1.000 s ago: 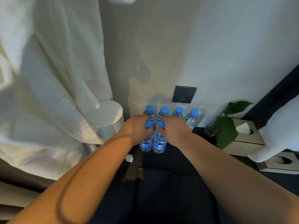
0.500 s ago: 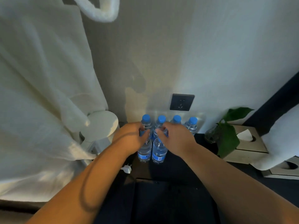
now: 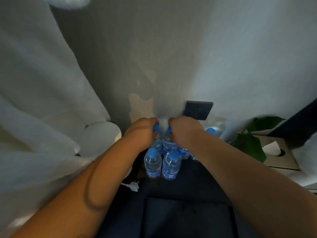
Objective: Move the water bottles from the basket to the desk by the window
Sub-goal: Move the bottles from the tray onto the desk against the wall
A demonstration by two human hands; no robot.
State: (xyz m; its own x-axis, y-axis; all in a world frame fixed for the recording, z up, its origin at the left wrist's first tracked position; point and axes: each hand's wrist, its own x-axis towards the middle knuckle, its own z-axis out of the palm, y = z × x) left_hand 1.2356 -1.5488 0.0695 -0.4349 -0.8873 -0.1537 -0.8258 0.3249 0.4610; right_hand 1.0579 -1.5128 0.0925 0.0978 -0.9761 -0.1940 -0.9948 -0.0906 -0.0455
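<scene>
On the dark desk [image 3: 197, 184] against the pale wall, clear plastic water bottles with blue caps and blue labels stand upright in a tight cluster. The left hand [image 3: 141, 133] is curled around the cap end of a back-row bottle [image 3: 157, 140], and the right hand [image 3: 184, 132] grips the top of the neighbouring back-row bottle [image 3: 169, 143] the same way (both caps peek out between the fingers). Two front bottles [image 3: 162, 164] stand free, just in front of the held pair and touching each other, and another blue cap [image 3: 211, 131] shows beyond the right wrist. A dark wall socket [image 3: 198, 109] sits above the cluster, a green leafy plant [image 3: 252, 140] and a tan tissue box [image 3: 279, 154] lie to the right, and a white plug [image 3: 133, 185] rests near the desk's left edge beside the white curtain [image 3: 42, 100].
</scene>
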